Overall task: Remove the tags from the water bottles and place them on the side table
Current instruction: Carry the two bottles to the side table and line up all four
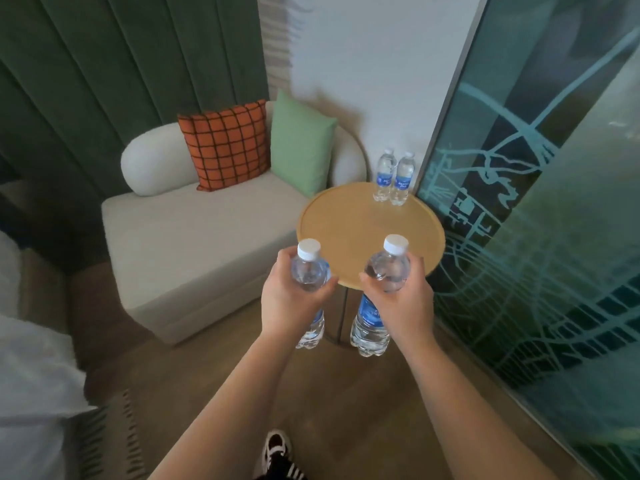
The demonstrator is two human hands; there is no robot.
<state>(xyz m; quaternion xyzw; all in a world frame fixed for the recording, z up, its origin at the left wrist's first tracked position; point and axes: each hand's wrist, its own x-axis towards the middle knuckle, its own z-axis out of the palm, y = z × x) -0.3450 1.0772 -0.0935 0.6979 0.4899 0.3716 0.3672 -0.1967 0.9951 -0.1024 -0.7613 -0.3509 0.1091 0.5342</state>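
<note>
My left hand (291, 299) grips a clear water bottle (310, 271) with a white cap and blue label, held upright by its upper body. A second, matching bottle (369, 327) is gripped the same way by my right hand (405, 299). Both bottles hang in front of the near edge of the round wooden side table (349, 230), their bases below the tabletop's level. Two more bottles (394, 178) with blue labels stand side by side at the table's far edge. No tag is visible on any bottle.
A cream sofa (194, 230) with an orange checked cushion (227, 143) and a green cushion (299, 147) sits left of the table. A patterned glass wall (536, 202) runs along the right. White bedding (31, 375) is at the lower left. My shoe (277, 452) shows below.
</note>
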